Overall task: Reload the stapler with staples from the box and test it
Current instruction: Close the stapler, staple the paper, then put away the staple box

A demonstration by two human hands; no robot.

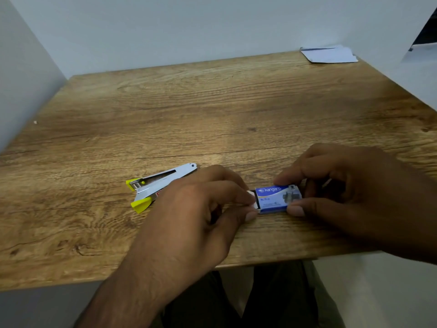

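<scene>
A small blue staple box lies on the wooden table near the front edge. My right hand pinches its blue sleeve between thumb and fingers. My left hand pinches the white inner tray, which sticks out a little at the box's left end. The stapler, silver with yellow ends, lies swung open on the table just left of my left hand; part of it is hidden behind that hand.
Several white paper sheets lie at the table's far right corner. White walls close in the left side and the back. My legs show below the table's front edge.
</scene>
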